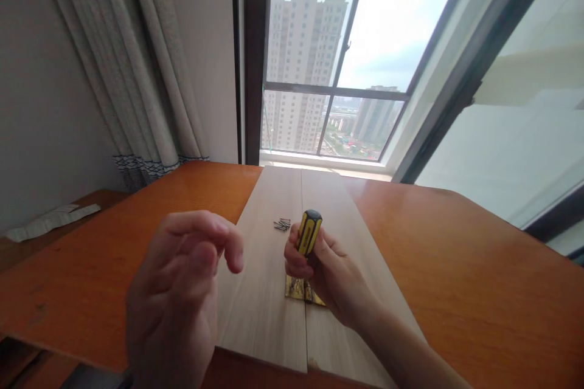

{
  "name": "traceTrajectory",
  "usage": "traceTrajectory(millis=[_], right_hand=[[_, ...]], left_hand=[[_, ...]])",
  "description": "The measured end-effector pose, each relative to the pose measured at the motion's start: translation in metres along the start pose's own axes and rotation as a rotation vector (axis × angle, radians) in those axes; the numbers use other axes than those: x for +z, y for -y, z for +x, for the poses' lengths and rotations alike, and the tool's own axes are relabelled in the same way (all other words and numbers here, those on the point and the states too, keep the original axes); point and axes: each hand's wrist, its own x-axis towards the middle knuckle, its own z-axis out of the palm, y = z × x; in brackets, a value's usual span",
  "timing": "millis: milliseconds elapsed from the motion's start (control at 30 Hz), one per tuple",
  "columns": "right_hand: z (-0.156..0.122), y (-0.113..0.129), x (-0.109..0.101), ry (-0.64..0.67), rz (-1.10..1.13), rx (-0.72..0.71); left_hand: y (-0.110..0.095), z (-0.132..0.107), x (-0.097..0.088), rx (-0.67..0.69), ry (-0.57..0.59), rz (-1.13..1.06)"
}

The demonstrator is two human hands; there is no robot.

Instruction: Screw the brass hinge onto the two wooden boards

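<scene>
My right hand (326, 264) is closed around a screwdriver (309, 233) with a yellow and black handle, its butt end tilted up toward me; the shaft is hidden. Below that hand, a brass-coloured hinge (295, 287) lies across the seam of two pale wooden boards (255, 310), partly covered by the fingers. A small pile of dark screws (281, 225) rests on the left board, just beyond the right hand. Raised at the left, my left hand (182, 285) has loosely curled fingers, with the index finger apart from the thumb and nothing visible between them.
The boards lie side by side on an orange-brown wooden table (479, 267), reaching toward the window (337, 94). A grey curtain (137, 61) hangs at the left. A pale folded strip (52, 223) lies on a lower surface at the far left.
</scene>
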Motion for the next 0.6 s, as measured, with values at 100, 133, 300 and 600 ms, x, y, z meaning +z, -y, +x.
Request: traceTrajectory(millis=[100,133,300,600], right_hand=[[0.0,-0.001,0.002,-0.002,-0.02,-0.002],[0.0,-0.001,0.001,-0.016,-0.028,-0.007],[-0.001,-0.001,-0.003,-0.027,-0.076,-0.034],[-0.002,0.0,-0.009,-0.029,-0.27,-0.05]], left_hand=[[0.016,0.04,0.019,0.045,0.143,-0.001],[0.024,0.049,0.024,0.068,0.16,-0.005],[0.062,0.065,0.043,0.205,0.43,0.013],[0.058,0.063,0.062,-0.218,0.932,-0.215]])
